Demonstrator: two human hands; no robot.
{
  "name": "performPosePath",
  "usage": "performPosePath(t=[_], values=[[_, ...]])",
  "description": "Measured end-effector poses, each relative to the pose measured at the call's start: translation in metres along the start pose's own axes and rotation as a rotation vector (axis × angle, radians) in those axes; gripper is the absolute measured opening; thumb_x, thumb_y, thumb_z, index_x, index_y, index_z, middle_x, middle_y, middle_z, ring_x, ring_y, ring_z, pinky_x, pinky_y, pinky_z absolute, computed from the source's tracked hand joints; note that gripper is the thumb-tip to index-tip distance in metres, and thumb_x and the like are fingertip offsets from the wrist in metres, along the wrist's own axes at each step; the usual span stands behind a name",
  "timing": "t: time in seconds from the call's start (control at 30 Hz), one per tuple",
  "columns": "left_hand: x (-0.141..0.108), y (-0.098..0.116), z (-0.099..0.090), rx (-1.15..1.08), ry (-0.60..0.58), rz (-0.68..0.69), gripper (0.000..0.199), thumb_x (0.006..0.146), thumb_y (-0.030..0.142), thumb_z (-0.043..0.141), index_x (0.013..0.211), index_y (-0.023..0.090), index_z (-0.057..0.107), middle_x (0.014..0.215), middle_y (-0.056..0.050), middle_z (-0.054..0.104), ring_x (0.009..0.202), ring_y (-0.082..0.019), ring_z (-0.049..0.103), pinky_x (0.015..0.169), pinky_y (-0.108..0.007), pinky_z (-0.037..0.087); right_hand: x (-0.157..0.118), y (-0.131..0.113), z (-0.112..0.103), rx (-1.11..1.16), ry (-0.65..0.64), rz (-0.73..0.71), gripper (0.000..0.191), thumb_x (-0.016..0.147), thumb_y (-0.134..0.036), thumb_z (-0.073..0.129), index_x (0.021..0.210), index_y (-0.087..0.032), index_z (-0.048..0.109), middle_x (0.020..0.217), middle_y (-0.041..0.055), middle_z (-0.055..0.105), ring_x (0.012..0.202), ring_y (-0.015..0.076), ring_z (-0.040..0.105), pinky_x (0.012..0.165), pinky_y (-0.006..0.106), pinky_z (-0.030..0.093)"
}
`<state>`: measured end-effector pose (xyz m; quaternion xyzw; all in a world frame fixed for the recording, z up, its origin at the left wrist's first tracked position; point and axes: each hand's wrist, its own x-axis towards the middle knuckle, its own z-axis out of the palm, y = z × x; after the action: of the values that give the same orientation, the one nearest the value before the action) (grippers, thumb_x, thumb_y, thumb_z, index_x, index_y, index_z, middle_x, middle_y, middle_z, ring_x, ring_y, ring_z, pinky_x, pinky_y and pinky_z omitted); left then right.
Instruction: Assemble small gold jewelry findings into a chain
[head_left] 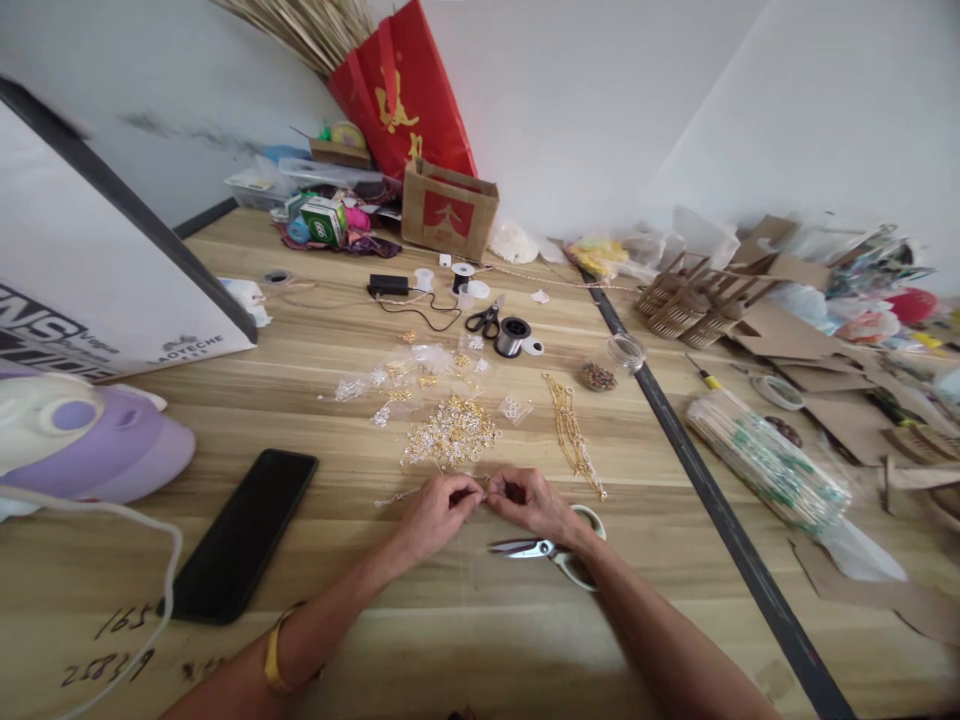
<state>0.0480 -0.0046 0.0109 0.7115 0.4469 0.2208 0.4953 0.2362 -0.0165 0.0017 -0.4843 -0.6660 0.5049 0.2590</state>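
My left hand point(442, 510) and my right hand point(529, 500) meet fingertip to fingertip over the wooden table, both closed in a pinch. What sits between the fingers is too small to make out. A thin silver chain point(396, 497) lies just left of my left hand. Right behind both hands spreads a pile of small gold and silver findings point(454, 430). White-handled scissors point(532, 548) lie partly under my right wrist. Gold chains point(571, 430) are stretched out behind and to the right of my right hand.
A black phone point(244, 535) and a purple-and-white appliance point(105, 435) with a cord are on the left. Farther back are black scissors point(486, 318), a wire spool point(512, 337) and a bead dish point(598, 376). Wrapped sticks point(765, 455) lie at right.
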Motion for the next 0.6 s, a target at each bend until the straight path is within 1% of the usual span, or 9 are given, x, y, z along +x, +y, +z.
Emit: performPosePath(t=[0.23, 0.4, 0.6], values=[[-0.0004, 0.0016, -0.0003, 0.0, 0.01, 0.004, 0.019, 0.081, 0.02, 0.051, 0.078, 0.014, 0.068, 0.065, -0.002, 0.066, 0.061, -0.015, 0.059, 0.059, -0.024, 0.044, -0.0002, 0.0022, 0.0001, -0.014, 0.002, 0.002, 0.023, 0.083, -0.035, 0.059, 0.075, -0.014, 0.058, 0.058, -0.0044, 0.044, 0.053, 0.0076, 0.036, 0.048, 0.02, 0.028], [-0.0003, 0.0015, 0.0006, 0.006, 0.017, 0.006, 0.018, 0.08, 0.019, 0.051, 0.077, 0.014, 0.068, 0.064, -0.002, 0.066, 0.06, -0.015, 0.059, 0.058, -0.023, 0.043, 0.0002, 0.0026, 0.0002, -0.011, -0.01, 0.002, 0.023, 0.083, -0.035, 0.058, 0.076, -0.013, 0.058, 0.059, -0.004, 0.045, 0.053, 0.0075, 0.036, 0.048, 0.02, 0.028], [0.0007, 0.0007, 0.0026, 0.036, 0.04, 0.011, 0.016, 0.077, 0.016, 0.052, 0.075, 0.015, 0.068, 0.069, -0.003, 0.069, 0.064, -0.015, 0.06, 0.061, -0.024, 0.044, -0.0006, -0.0009, 0.0009, -0.013, 0.007, -0.001, 0.022, 0.082, -0.035, 0.06, 0.075, -0.014, 0.058, 0.061, -0.0036, 0.047, 0.053, 0.0074, 0.037, 0.049, 0.02, 0.029]])
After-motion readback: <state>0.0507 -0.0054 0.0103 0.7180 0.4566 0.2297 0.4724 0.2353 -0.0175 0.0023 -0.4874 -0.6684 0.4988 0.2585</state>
